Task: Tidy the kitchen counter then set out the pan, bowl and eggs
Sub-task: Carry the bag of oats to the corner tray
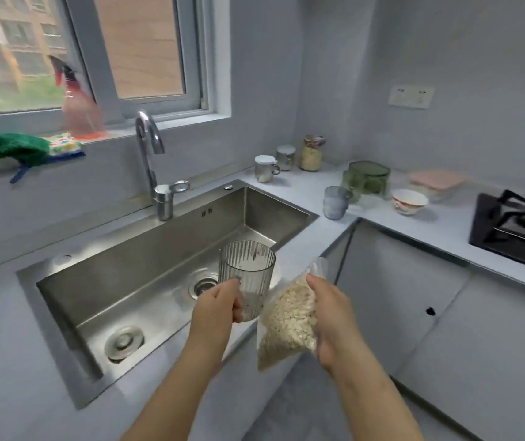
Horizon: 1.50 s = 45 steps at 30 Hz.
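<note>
Head view shows tidying under way. The left hand [219, 305] grips a ribbed glass [246, 275] low on its wall, lifted above the front right corner of the sink [146, 249]. Just beside it, the right hand [331, 316] curls round a clear bag of oats [286, 323]. Both things are off the tabletop [305, 192].

To do this well, hold the glass upright so dregs cannot drip. Carry the bag mouth-up with a firm pinch, since I cannot tell whether it is sealed.

The bowl [409, 201] sits toward the tabletop's back edge, near the stove [515, 227]. The other 2 things to set out are not in sight.
</note>
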Each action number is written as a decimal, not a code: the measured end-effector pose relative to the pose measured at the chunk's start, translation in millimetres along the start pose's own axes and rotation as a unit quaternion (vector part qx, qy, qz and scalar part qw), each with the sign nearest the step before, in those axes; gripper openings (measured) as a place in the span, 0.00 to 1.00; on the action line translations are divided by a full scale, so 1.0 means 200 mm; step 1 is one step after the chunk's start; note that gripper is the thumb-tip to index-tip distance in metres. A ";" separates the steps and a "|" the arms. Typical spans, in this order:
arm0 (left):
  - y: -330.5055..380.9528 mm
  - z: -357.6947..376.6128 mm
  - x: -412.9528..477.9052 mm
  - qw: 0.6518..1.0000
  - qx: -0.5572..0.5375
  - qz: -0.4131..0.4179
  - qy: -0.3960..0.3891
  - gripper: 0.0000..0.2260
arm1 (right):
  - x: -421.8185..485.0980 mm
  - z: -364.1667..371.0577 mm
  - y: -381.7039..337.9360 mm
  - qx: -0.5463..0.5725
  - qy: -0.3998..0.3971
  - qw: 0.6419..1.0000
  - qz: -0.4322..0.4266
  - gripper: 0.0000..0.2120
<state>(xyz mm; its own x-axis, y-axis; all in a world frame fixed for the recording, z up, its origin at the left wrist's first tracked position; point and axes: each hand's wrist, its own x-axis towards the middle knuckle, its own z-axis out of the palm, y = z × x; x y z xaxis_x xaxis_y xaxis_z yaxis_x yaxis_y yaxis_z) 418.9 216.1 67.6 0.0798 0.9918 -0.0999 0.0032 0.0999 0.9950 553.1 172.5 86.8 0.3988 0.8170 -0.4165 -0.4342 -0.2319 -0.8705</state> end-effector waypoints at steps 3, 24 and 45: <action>-0.02 0.43 -0.15 0.996 0.013 -0.002 -0.085 0.17 | -0.07 -0.43 -0.10 0.021 0.059 0.998 -0.022 0.11; -0.19 2.75 -0.83 0.842 0.078 -0.057 -0.530 0.13 | -0.28 -2.57 -0.50 0.088 0.441 0.886 -0.108 0.13; -0.21 4.63 -1.53 0.739 0.102 -0.054 -0.663 0.11 | -0.42 -4.30 -1.00 0.106 0.602 0.776 -0.155 0.10</action>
<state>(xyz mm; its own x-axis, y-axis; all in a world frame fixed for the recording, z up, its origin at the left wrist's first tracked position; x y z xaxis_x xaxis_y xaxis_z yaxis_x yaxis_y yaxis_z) 1316.6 -165.2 60.1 0.9752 0.0143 -0.2207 0.2203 0.0241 0.9751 1302.0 -303.7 70.3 0.9215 -0.2983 -0.2488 -0.2379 0.0731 -0.9685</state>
